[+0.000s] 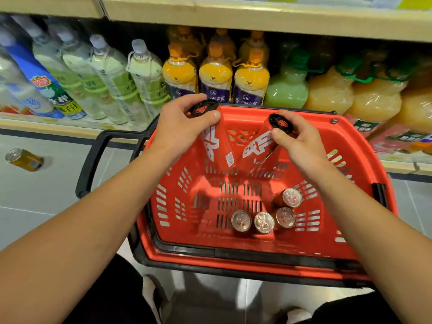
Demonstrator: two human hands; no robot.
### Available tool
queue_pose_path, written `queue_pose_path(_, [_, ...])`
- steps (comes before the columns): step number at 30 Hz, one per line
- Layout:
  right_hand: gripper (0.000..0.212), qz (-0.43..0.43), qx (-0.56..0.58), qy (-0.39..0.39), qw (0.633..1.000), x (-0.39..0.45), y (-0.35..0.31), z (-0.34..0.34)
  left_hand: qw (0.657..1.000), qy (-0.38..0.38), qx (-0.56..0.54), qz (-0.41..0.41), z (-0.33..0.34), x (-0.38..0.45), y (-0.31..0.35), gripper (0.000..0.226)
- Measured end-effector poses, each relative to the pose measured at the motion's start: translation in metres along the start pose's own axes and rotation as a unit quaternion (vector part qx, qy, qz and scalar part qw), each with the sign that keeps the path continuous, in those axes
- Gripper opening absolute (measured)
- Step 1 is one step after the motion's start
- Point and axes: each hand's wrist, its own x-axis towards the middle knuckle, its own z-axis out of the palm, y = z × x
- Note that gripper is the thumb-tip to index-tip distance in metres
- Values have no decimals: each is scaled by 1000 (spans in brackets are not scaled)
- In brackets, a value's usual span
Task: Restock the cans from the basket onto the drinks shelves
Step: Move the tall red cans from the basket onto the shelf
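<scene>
While both hands work above the red basket (364, 160), each has a tall red can by its black top end. The left hand (180, 122) wraps fingers and thumb around the top of one can (216, 141); the right hand (297, 139) pinches the rim of the other can (259, 148) between thumb and fingers. Both cans tilt, bottoms pointing down toward the basket's far wall, probably because gripping the tops lets them be lifted clear without reaching deep. Four short cans (264, 222) stand upright on the basket floor near its front right corner, silver lids up, waiting their turn. Beyond the basket's far rim, the shelf (70, 123) holds rows of bottles (180, 73). Left of the basket, one yellow can (24, 159) lies on the floor tiles, apparently astray.
</scene>
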Motion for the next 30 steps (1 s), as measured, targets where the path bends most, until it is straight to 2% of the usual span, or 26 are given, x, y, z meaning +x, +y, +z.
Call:
queue_pose_path(4, [47,-4,-1,11,1000,6,-20,-14,999,16,38,20,0,12,25,66])
queue_pose_path(9, [47,-44,-18,31,998,20,-66,-44,996,35,54,57,1,34,68,60])
queue_pose_path(12, [50,-77,-12,62,995,27,-100,-66,995,56,39,76,2,42,98,73])
queue_pose_path(19, [53,-144,-61,83,984,51,-170,-114,993,33,8,114,6,63,161,47])
queue_pose_path(23, [52,-186,-109,88,972,67,-200,-133,989,21,9,147,8,72,190,48])
queue_pose_path(30, [56,-251,-109,116,955,94,-225,-143,976,15,73,204,9,84,216,61])
